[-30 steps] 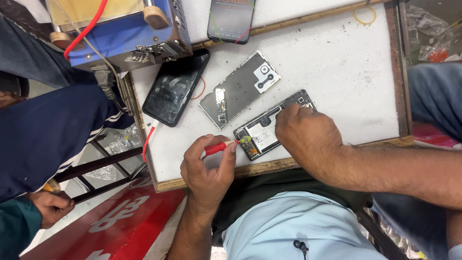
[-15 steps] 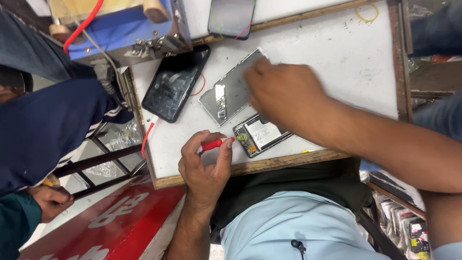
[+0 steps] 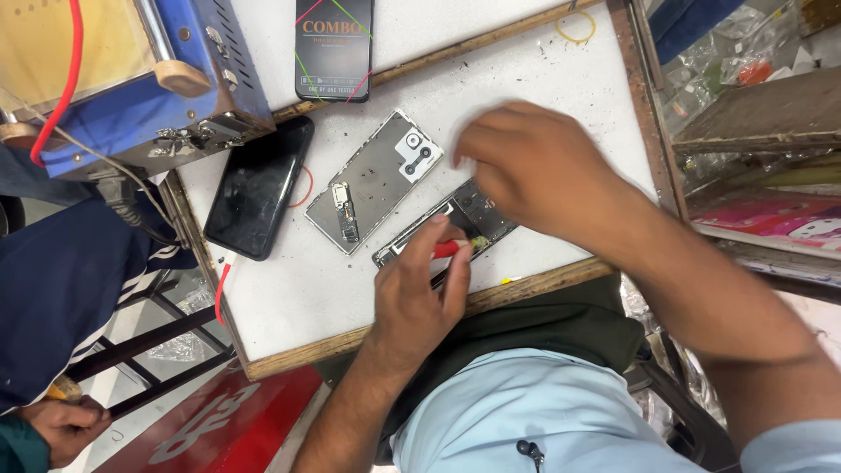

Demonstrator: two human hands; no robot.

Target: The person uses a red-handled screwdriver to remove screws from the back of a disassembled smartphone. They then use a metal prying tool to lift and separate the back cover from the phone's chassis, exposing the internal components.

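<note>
The left hand (image 3: 416, 298) grips the screwdriver (image 3: 455, 248); keep its tip square on the opened phone (image 3: 477, 215). The right hand (image 3: 534, 166) hovers above, blurred; its grip cannot be told.

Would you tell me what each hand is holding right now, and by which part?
The left hand pinches a red-handled screwdriver by its handle, over the opened phone. The right hand hangs over the phone; whether it holds anything cannot be told.

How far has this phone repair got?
The back cover is already off and lies beside the opened phone. The left hand holds a red screwdriver at the phone's exposed insides; the right hand hovers over it. The cover is not yet back on.
</note>
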